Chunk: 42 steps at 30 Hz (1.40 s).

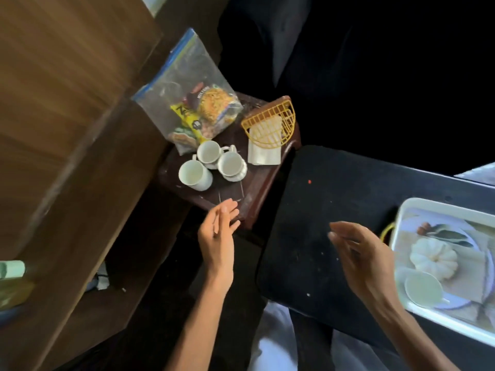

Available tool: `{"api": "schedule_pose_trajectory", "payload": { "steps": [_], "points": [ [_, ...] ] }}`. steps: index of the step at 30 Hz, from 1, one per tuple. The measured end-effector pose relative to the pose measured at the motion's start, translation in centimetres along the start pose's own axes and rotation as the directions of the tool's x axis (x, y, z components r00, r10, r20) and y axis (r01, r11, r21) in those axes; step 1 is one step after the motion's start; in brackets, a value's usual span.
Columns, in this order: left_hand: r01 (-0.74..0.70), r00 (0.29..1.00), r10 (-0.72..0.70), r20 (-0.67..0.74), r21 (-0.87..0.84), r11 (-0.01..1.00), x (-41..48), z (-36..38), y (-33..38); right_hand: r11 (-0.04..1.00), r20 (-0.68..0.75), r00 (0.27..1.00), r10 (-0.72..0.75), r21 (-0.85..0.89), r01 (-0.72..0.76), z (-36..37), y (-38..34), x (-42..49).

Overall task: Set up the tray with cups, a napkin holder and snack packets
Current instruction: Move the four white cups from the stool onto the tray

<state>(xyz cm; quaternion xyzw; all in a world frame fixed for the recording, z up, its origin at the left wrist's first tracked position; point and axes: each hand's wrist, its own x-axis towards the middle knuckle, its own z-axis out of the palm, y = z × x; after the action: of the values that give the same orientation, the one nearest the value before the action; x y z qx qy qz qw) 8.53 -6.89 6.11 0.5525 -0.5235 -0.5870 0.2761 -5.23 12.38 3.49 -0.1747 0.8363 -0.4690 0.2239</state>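
Observation:
A small dark brown stool point(257, 180) holds three white cups point(211, 163), a yellow napkin holder point(270, 121) with white napkins, and a clear zip bag of snack packets point(195, 100). At the right edge lies a white tray point(439, 204) with a printed pumpkin picture; one white cup point(423, 289) stands on it. My left hand point(218, 234) hovers at the stool's near edge, fingers apart and empty. Over the black table point(316, 215), left of the tray, my right hand point(361, 253) is also empty with its fingers spread.
A tall wooden cabinet point(67, 116) fills the left side. A pale green object point(12, 269) sits at the far left edge. The background beyond the stool is dark.

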Motion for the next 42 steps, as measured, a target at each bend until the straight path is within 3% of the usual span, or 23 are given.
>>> {"api": "schedule_pose_trajectory", "payload": {
  "steps": [7, 15, 25, 37, 42],
  "points": [
    [0.105, 0.991, -0.113, -0.074, -0.102, 0.989, 6.8, -1.2, -0.2, 0.993, 0.106, 0.988, -0.117, 0.025, 0.115, 10.0, -6.4, 6.8],
    [0.178, 0.971, -0.193, -0.142, -0.113, 0.977, 9.2, 2.1, -2.2, 0.975, 0.230, 0.958, -0.172, -0.099, 0.199, 16.7, -10.6, 15.1],
    [0.178, 0.977, -0.192, -0.091, -0.139, 0.974, 10.8, 3.5, -2.5, 0.901, 0.408, 0.897, -0.171, -0.304, 0.310, 19.7, -11.9, 18.8],
    [0.176, 0.981, -0.180, -0.071, -0.054, 0.983, 10.9, 3.5, -2.8, 0.850, 0.414, 0.893, -0.179, -0.393, 0.352, 18.9, -10.4, 18.8],
    [0.185, 0.978, -0.194, -0.082, -0.103, 0.977, 11.4, 3.6, -3.2, 0.835, 0.436, 0.876, -0.205, -0.389, 0.389, 18.4, -9.9, 19.0]
  ]
}}
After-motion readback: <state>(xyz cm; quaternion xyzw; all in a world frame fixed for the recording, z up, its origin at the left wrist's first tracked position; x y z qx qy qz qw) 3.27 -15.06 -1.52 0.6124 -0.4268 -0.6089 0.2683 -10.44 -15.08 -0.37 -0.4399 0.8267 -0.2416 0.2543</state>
